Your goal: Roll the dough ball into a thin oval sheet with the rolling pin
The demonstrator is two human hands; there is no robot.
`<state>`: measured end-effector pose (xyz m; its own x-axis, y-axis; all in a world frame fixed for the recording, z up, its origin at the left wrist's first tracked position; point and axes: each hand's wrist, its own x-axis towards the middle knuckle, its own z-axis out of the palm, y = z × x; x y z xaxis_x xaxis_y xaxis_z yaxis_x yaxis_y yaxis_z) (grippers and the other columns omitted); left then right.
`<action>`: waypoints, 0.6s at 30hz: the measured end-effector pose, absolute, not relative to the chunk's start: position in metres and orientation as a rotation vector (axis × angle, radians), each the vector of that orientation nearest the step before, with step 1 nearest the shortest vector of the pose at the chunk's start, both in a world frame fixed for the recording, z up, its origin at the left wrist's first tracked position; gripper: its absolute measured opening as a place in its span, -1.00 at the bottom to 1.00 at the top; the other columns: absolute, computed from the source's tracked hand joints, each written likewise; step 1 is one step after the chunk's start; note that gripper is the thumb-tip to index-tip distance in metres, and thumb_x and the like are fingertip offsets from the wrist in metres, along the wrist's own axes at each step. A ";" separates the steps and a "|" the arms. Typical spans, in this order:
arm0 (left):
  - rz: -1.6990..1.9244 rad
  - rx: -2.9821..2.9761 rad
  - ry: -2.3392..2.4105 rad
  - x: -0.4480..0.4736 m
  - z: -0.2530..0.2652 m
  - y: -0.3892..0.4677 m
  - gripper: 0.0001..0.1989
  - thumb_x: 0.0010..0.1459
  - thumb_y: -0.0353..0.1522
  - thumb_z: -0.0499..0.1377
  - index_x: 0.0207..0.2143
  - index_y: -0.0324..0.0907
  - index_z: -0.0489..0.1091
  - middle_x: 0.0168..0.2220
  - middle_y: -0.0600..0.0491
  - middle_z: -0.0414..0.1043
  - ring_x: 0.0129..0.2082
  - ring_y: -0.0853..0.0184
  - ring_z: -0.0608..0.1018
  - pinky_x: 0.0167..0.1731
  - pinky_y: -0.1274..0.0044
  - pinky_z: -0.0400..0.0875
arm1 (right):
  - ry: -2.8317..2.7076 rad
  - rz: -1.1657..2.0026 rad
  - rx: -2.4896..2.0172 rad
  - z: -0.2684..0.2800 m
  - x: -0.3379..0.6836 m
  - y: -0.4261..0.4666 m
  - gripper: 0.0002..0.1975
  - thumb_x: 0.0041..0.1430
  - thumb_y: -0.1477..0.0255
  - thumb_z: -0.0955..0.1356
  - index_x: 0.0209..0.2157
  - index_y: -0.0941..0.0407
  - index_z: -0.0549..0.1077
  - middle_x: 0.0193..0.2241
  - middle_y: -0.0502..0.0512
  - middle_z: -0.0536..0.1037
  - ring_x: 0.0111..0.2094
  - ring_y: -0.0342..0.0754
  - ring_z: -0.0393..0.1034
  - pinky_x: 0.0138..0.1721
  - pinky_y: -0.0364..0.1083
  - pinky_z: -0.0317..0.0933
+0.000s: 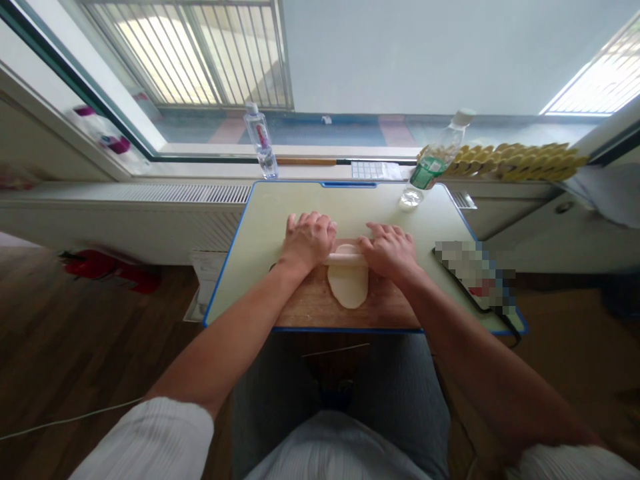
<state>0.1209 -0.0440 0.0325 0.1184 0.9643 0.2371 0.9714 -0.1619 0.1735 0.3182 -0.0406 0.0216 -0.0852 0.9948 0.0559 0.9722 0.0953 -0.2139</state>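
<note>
Small table, pale top with blue edging, fills centre frame, pushed against a window ledge. Wooden board lies on the table's near edge, bottom-centre of the tabletop. Oval sheet of dough sits flat on the board, centre frame, long axis running away from the person.

Rolling pin lies crosswise over the dough's far end; only the short middle section shows between the hands. Left hand presses palm-down on the pin's left end, fingers together, stretched forward and slightly curled over it. Right hand does the same on the right end, fingers side by side, flat over the pin.

Green-label bottle lies tilted at the table's upper right corner. Clear bottle stands upright on the ledge, upper centre-left. Yellow slatted object lies on the ledge at upper right. Red object on the wooden floor at left.
</note>
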 end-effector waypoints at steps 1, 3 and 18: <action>-0.464 -2.330 -2.021 0.121 0.032 -0.048 -0.59 0.55 -0.19 -0.08 -0.02 -0.10 0.55 0.06 -0.14 0.61 0.12 0.03 0.53 0.31 0.13 0.16 | -2.180 0.162 -1.978 0.021 0.318 -0.045 -0.40 0.45 0.18 0.18 0.37 0.08 0.43 0.34 0.26 0.51 0.33 0.28 0.31 0.36 0.27 0.11; -0.480 -2.329 -2.035 0.122 0.031 -0.056 -0.59 0.54 -0.19 -0.08 -0.02 -0.08 0.56 0.06 -0.14 0.61 0.13 0.03 0.53 0.29 0.14 0.18 | -2.177 0.124 -1.960 0.021 0.317 -0.054 -0.42 0.46 0.18 0.18 0.36 0.08 0.44 0.33 0.23 0.52 0.32 0.27 0.31 0.36 0.27 0.11; -0.374 -2.373 -2.062 0.120 0.018 -0.132 -0.46 0.54 -0.03 -0.11 0.38 0.06 0.38 0.46 -0.08 0.33 0.46 0.01 0.29 0.47 -0.04 0.02 | -2.250 -0.038 -1.892 0.017 0.322 -0.128 -0.40 0.57 0.12 0.08 0.42 0.01 0.40 0.46 0.15 0.36 0.46 0.33 0.09 0.43 0.41 -0.03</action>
